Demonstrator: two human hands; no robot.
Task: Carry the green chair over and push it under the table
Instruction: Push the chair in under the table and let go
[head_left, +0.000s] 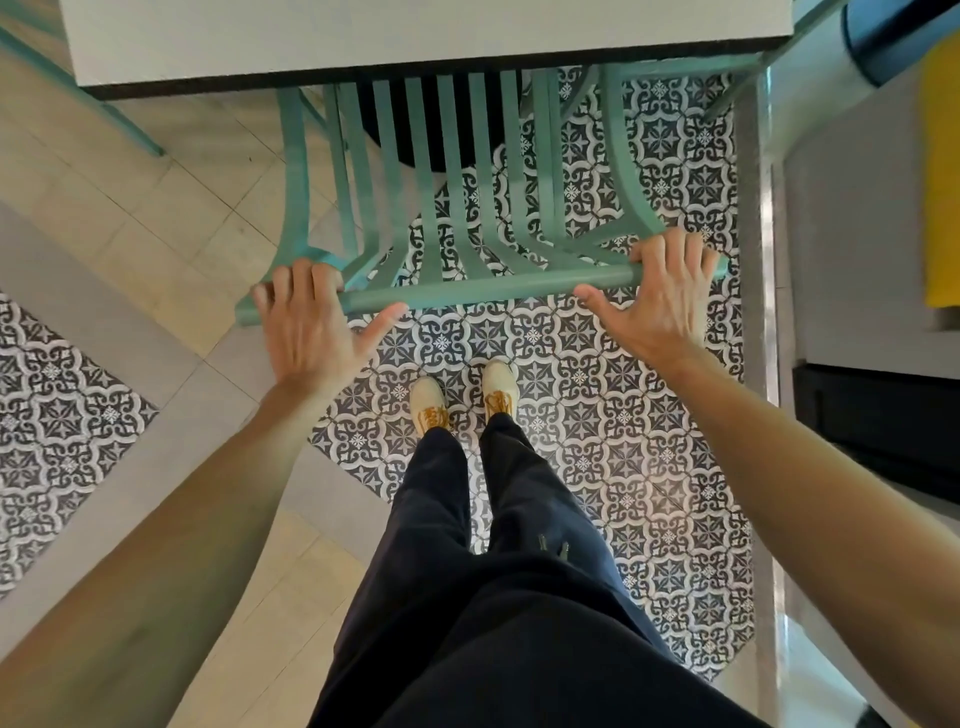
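Chair (483, 291) seat tucked under the table (415, 41); I grip its top rail with both hands.
Left hand (306, 327) and right hand (665, 296) hold loosely, thumbs splayed; uneven pushing could skew it against the table base.

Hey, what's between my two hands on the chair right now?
In the head view, only a bare stretch of the green chair's top rail runs between the left hand and right hand; nothing else lies there.

Dining corner of a café or home interior.
A white table (415, 36) and slatted green chair (467, 208) are set on decorative patterned floor tiles (597, 415) bordered by pale tiling.
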